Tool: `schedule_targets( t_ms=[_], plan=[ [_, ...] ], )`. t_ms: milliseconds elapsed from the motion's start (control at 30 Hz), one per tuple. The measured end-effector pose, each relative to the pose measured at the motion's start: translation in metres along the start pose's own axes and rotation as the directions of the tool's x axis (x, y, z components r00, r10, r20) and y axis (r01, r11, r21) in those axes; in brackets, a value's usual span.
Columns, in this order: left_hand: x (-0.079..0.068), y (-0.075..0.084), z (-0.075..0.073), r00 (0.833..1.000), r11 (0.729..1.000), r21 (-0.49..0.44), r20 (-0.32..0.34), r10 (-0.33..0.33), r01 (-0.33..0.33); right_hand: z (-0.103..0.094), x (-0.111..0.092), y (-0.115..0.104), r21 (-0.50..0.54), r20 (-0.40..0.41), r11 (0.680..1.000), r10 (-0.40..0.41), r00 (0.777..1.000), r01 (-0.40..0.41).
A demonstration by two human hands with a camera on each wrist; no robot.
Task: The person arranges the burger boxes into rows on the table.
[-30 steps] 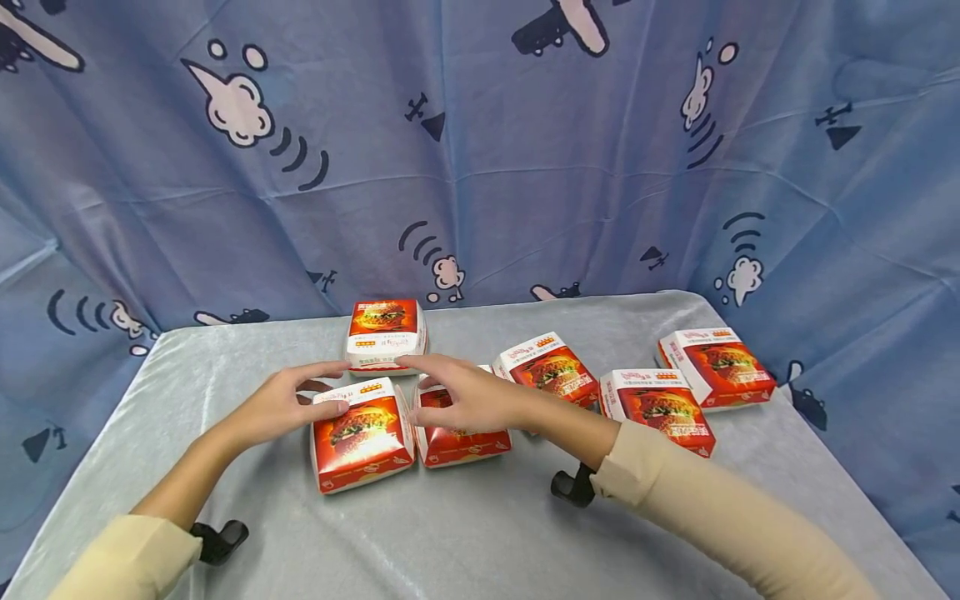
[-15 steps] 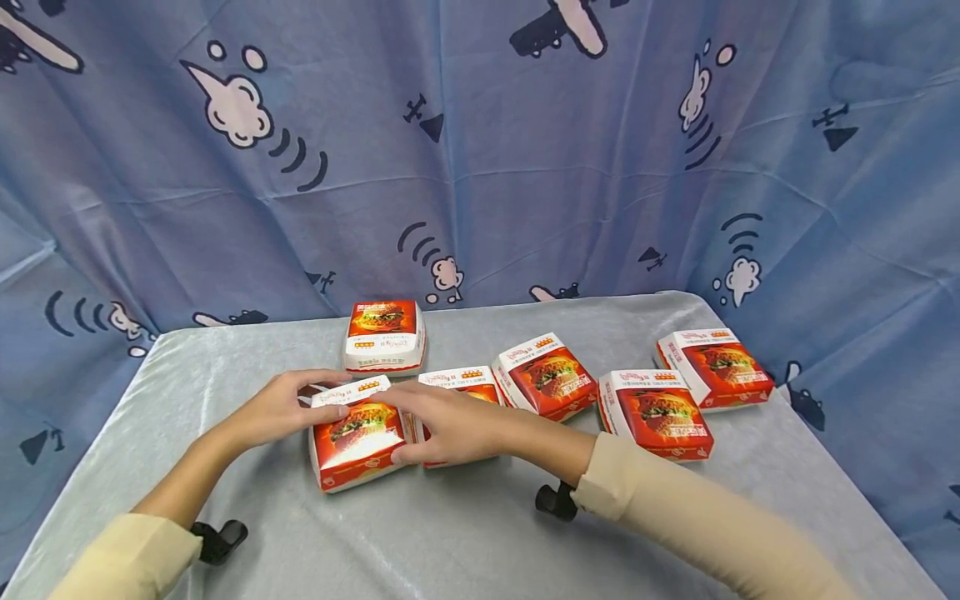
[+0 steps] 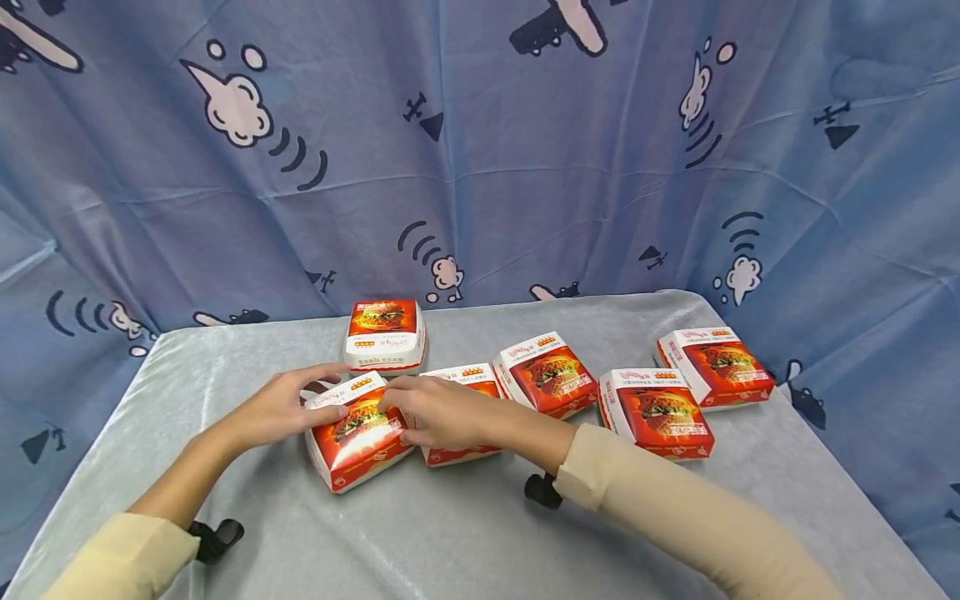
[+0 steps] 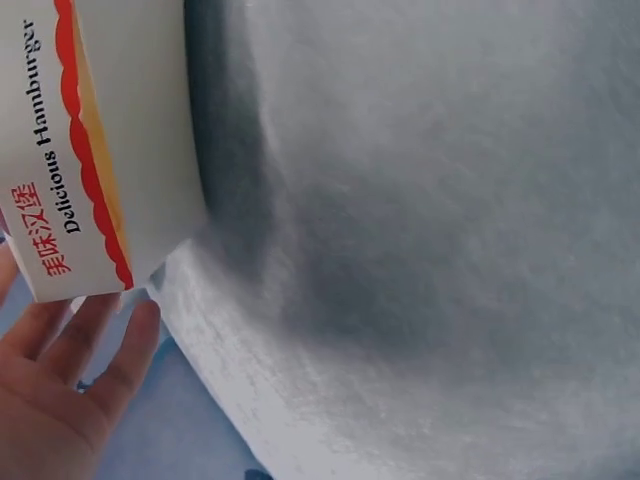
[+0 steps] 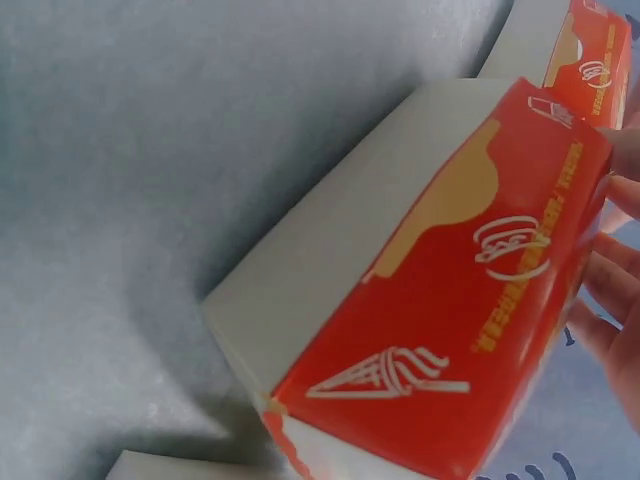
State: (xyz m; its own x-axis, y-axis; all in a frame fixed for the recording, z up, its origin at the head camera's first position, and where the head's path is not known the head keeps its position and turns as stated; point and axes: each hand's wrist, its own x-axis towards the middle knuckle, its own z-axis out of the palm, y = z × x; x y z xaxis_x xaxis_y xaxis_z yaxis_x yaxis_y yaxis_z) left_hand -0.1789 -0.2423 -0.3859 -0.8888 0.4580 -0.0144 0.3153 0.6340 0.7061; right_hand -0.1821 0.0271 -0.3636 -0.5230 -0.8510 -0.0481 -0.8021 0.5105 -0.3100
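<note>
A red and white hamburger box (image 3: 358,450) lies on the table, turned slightly askew. My left hand (image 3: 270,407) holds its far left corner, thumb on the lid and fingers at the far side; the left wrist view shows these fingers (image 4: 125,365) against the white printed wall. From the right, my right hand (image 3: 450,412) grips the same box, its fingers on the lid and the thumb at the right edge. Beneath the right hand sits a second hamburger box (image 3: 471,375), partly covered; the right wrist view shows its red side (image 5: 430,330) up close.
Behind the held box stands another hamburger box (image 3: 382,333). To the right are more: one tilted box (image 3: 551,375), one farther forward (image 3: 663,417) and one near the right edge (image 3: 723,367). A grey cloth covers the table (image 3: 360,550); a blue patterned curtain (image 3: 525,167) hangs behind.
My right hand has come down and left from over the second box to the front left one, which has turned a little counterclockwise. The left hand stays at its corner.
</note>
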Motion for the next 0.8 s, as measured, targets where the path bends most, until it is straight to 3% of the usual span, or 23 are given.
schedule_targets(
  t_ms=[267,800],
  plan=[
    [0.004,-0.001,0.002,0.998,0.998,-0.033,0.024,0.057,-0.056,0.0,0.003,0.003,0.031,0.003,0.999,-0.024,1.0,0.024],
    [0.009,0.008,0.007,0.993,0.994,-0.077,0.084,0.081,-0.075,-0.002,-0.001,0.012,0.051,-0.023,0.998,-0.039,0.999,0.041]
  ],
)
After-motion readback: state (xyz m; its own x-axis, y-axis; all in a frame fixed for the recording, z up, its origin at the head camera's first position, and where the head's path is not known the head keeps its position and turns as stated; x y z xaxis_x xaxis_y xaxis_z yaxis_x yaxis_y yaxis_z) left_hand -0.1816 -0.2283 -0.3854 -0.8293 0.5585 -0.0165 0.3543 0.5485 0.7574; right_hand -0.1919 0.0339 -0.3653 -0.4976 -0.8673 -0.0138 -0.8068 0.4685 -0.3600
